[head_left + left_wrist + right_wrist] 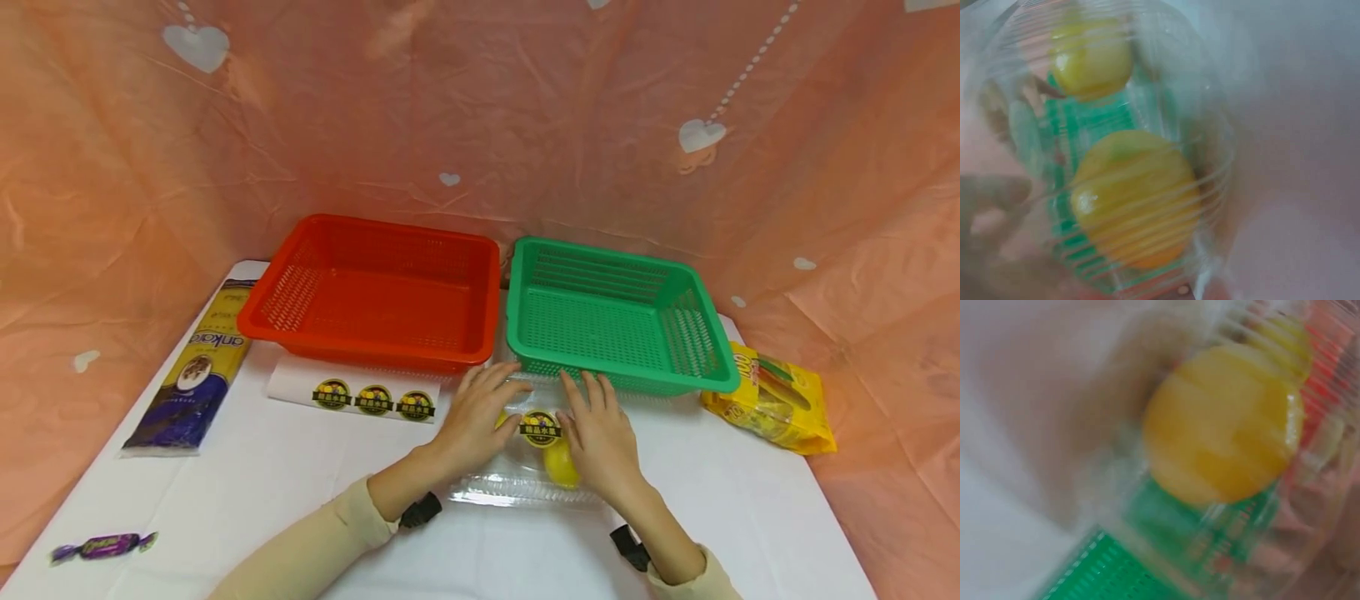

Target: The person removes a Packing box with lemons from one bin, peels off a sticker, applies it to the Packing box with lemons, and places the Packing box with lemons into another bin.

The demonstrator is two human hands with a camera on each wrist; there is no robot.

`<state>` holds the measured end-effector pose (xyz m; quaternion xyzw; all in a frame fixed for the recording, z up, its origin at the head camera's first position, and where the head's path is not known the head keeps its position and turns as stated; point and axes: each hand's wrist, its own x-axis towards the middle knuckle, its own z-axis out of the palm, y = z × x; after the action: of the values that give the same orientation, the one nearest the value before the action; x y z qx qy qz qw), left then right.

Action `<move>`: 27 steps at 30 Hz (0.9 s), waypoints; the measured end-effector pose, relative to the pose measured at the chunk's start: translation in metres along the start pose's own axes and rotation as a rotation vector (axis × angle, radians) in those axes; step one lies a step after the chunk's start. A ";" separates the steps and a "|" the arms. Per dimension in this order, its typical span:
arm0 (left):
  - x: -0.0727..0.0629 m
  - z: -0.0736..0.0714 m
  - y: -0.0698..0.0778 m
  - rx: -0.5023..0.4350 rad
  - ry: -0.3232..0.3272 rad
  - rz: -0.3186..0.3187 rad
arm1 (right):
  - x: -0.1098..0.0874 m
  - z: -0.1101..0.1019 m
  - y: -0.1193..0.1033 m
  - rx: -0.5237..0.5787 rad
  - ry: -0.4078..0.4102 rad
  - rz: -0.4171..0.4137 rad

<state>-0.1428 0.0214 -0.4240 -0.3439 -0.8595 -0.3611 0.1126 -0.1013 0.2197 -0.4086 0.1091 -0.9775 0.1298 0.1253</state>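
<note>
A clear plastic clamshell box (pixel 517 490) lies on the table below the green basket. Through its ribbed wall show two round yellow fruits, a larger one (pixel 1135 206) and another (pixel 1091 62) beyond it. One yellow fruit (pixel 561 463) is visible near my right hand (pixel 606 442); the same kind of fruit (pixel 1222 425) fills much of the right wrist view. A round black-and-gold sticker (pixel 541 429) sits on the box top. My left hand (pixel 474 427) rests at the box's left side, my right at its right side, fingers fairly straight and spread. Both wrist views are blurred.
A red basket (pixel 397 354) and a green basket (pixel 622 379) stand behind the box. A sheet of stickers (pixel 373 402) lies partly under the red one. Nearby are a blue-gold packet (pixel 191 375), a wrapped candy (pixel 107 547) and a yellow bag (pixel 780 400).
</note>
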 end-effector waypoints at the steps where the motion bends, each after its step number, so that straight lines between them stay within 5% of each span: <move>1: 0.000 -0.002 0.000 -0.042 0.014 0.004 | 0.000 -0.002 0.000 0.002 0.034 -0.005; 7: -0.009 -0.013 0.000 -0.164 0.084 0.004 | 0.010 -0.020 0.013 0.041 0.429 -0.007; 11: -0.023 -0.019 -0.005 -0.181 0.131 -0.030 | 0.015 -0.041 0.043 0.187 0.603 0.145; 14: -0.033 -0.023 -0.009 -0.195 0.137 -0.113 | 0.016 -0.061 0.075 0.353 0.621 0.335; 21: -0.044 -0.029 -0.014 -0.265 0.050 -0.366 | 0.009 -0.084 0.136 0.908 0.523 0.949; 27: -0.047 -0.030 -0.016 -0.321 0.014 -0.432 | 0.004 -0.075 0.154 1.275 0.507 1.093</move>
<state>-0.1208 -0.0317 -0.4316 -0.1636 -0.8437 -0.5109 -0.0171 -0.1270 0.3848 -0.3724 -0.3574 -0.5770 0.7134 0.1743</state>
